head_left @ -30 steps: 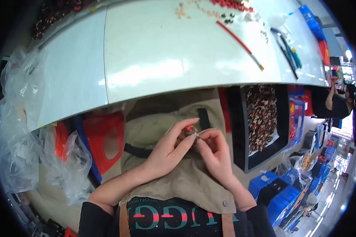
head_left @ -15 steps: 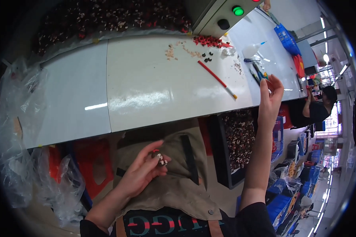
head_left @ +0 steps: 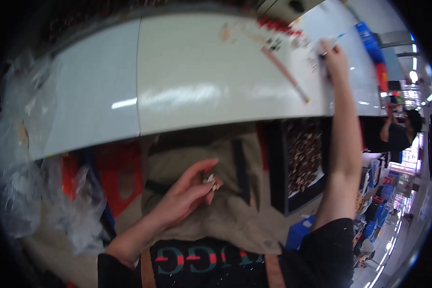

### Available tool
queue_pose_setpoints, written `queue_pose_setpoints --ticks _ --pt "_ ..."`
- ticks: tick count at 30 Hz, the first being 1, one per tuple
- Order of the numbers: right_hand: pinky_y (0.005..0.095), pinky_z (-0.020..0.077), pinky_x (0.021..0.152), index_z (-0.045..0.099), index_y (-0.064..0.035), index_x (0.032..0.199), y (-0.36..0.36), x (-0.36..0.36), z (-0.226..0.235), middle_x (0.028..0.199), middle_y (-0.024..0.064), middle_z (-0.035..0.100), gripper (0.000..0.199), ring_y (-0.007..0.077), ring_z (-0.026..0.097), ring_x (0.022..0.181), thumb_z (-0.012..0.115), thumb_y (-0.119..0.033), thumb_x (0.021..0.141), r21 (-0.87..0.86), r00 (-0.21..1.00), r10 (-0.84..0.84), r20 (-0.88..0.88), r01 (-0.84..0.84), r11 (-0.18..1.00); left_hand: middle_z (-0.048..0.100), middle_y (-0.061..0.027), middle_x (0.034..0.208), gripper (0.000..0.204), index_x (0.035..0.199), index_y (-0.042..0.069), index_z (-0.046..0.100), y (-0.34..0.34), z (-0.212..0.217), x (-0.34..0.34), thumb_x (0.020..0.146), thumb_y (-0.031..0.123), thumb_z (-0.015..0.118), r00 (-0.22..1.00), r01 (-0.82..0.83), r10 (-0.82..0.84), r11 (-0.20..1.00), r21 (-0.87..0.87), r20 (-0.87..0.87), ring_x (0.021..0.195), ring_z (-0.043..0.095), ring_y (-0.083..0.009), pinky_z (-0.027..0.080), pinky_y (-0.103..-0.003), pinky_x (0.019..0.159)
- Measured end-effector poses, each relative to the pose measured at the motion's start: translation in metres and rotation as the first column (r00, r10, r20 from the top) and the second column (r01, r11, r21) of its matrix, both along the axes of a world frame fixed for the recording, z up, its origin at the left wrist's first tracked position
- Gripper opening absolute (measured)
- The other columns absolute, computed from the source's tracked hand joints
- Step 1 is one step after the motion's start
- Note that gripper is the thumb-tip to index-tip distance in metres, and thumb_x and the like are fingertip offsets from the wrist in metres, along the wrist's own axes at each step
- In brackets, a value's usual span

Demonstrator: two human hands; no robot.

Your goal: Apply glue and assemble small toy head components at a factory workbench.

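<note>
My left hand [head_left: 185, 194] is closed in front of my apron, its thumb and fingers pinching a small dark figure piece with white bits and a red spot [head_left: 210, 180]. My right hand [head_left: 336, 57] reaches to the far right of the table, its fingers at a white squeeze bottle with a blue tip [head_left: 327, 44]. Motion blur softens the fingertips, which appear closed on the bottle. A thin red stick with a yellow end [head_left: 285, 74] lies left of this hand. Small black pieces [head_left: 274, 44] and a red pile [head_left: 278, 26] lie beyond the stick.
The pale tabletop [head_left: 201, 72] spans the view. Below its edge stands a black bin [head_left: 279, 168] of dark and white pieces. Clear plastic bags [head_left: 21, 125] hang at the left beside a red crate [head_left: 117, 168]. A blue bin [head_left: 367, 41] and another person [head_left: 398, 132] are at the right.
My right hand has moved away from me across the table, from beside the tools to the white bottle. My left hand still holds the small piece. The whole view has shifted.
</note>
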State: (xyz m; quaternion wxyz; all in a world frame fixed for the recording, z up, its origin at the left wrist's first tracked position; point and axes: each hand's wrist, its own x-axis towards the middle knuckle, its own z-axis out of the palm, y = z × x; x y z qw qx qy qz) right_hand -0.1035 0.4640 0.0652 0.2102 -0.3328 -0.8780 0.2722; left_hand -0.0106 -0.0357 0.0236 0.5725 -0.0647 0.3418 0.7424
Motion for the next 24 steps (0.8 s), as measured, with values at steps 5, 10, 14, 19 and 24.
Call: queue_pose_setpoints --ticks 5,10,14,19,24 --pt "0.0266 0.0397 0.065 0.060 -0.0036 0.083 0.034 0.033 0.004 0.072 0.0013 0.054 0.040 0.0102 0.047 0.070 0.063 -0.044 0.085 0.248 0.984 0.041 -0.172 0.003 0.969 0.052 -0.0080 0.104 0.045 0.137 0.010 0.035 0.009 -0.009 -0.005 0.094 0.009 0.047 0.998 0.045 -0.049 0.994 0.095 0.032 0.077 0.047 -0.0078 0.040 -0.022 0.072" --pt "0.0353 0.0455 0.091 0.051 0.0066 0.108 -0.077 0.089 0.017 0.109 0.0183 0.060 0.037 0.0247 0.060 0.100 0.056 -0.027 0.092 -0.527 0.767 -0.043 -0.640 -0.398 0.751 0.052 -0.0090 0.103 0.041 0.134 0.010 0.038 0.006 -0.016 -0.001 0.093 0.005 0.046 0.998 0.062 -0.063 0.997 0.033 0.012 0.074 0.045 -0.0092 0.040 -0.022 0.069" --pt "0.0317 0.0445 0.086 0.052 0.0060 0.112 -0.172 0.164 0.003 0.111 0.0184 0.059 0.031 0.0223 0.057 0.101 0.053 -0.015 0.090 -0.274 0.859 0.216 -0.465 -0.371 0.887 0.052 -0.0080 0.105 0.039 0.132 0.009 0.040 0.008 -0.019 0.001 0.093 0.006 0.046 0.995 0.094 -0.095 0.993 0.066 0.011 0.075 0.045 -0.0092 0.040 -0.022 0.069" --pt "0.0289 0.0426 0.077 0.054 -0.0018 0.103 -0.224 0.213 -0.021 0.094 0.0112 0.058 0.038 0.0183 0.054 0.090 0.073 -0.018 0.074 -0.438 0.893 0.278 -0.355 -0.421 0.794 0.051 -0.0066 0.108 0.042 0.132 0.008 0.040 0.012 -0.020 0.003 0.091 0.007 0.049 0.993 0.119 -0.120 0.993 0.010 0.023 0.077 0.045 -0.0098 0.040 -0.023 0.070" --pt "0.0287 0.0418 0.076 0.055 -0.0023 0.097 -0.244 0.234 -0.036 0.090 0.0078 0.056 0.047 0.0179 0.052 0.085 0.082 -0.023 0.065 -0.534 0.917 0.302 -0.259 -0.396 0.747 0.050 -0.0057 0.109 0.044 0.132 0.006 0.040 0.012 -0.021 0.006 0.089 0.008 0.051 0.994 0.105 -0.105 0.994 0.011 0.008 0.078 0.045 -0.0102 0.040 -0.025 0.071"
